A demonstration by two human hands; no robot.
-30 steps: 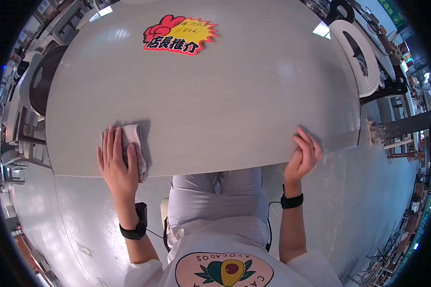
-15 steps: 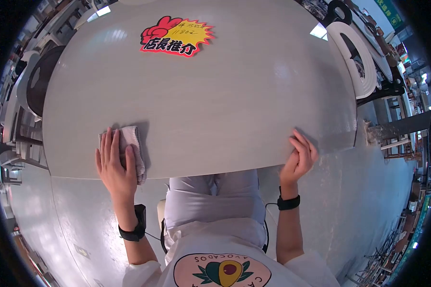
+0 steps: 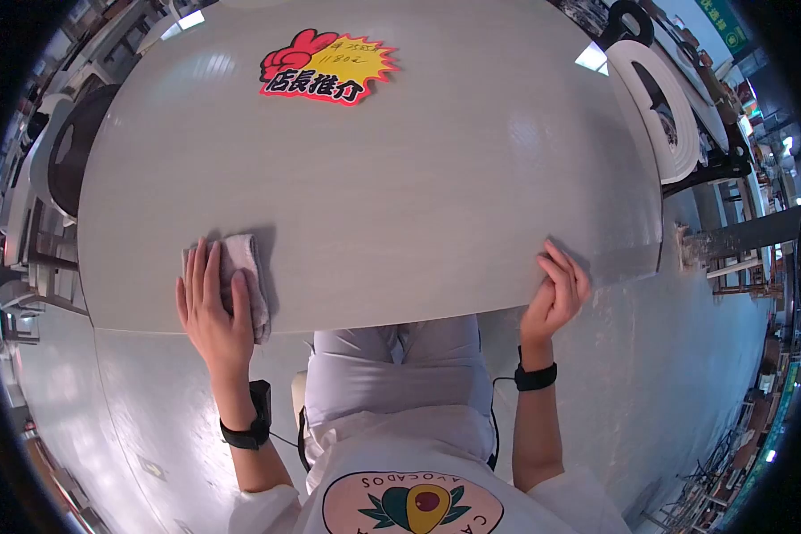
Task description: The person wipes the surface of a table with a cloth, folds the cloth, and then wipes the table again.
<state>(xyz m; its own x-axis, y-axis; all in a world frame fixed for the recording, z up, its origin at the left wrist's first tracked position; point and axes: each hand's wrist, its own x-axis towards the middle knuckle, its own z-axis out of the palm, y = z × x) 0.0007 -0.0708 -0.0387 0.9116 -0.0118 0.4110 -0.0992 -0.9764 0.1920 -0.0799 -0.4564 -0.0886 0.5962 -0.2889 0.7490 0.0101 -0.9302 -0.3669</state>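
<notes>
My left hand (image 3: 214, 307) lies flat on a folded greyish cloth (image 3: 251, 280) at the near left edge of the table. Its fingers are stretched forward, with the thumb apart on top of the cloth; part of the cloth is hidden beneath the hand. At the near right edge of the tabletop (image 3: 400, 205), my right hand (image 3: 556, 294) rests with loosely bent fingers and holds nothing visible. Both wrists wear black bands.
A red and yellow price sign (image 3: 329, 69) with black characters lies toward the far side. Beside the right edge is a white chair back (image 3: 676, 116); a dark chair back (image 3: 76, 151) stands left. A dark beam (image 3: 748, 236) is at far right.
My left hand and the cloth have shifted very slightly left. My right hand shows no clear movement.
</notes>
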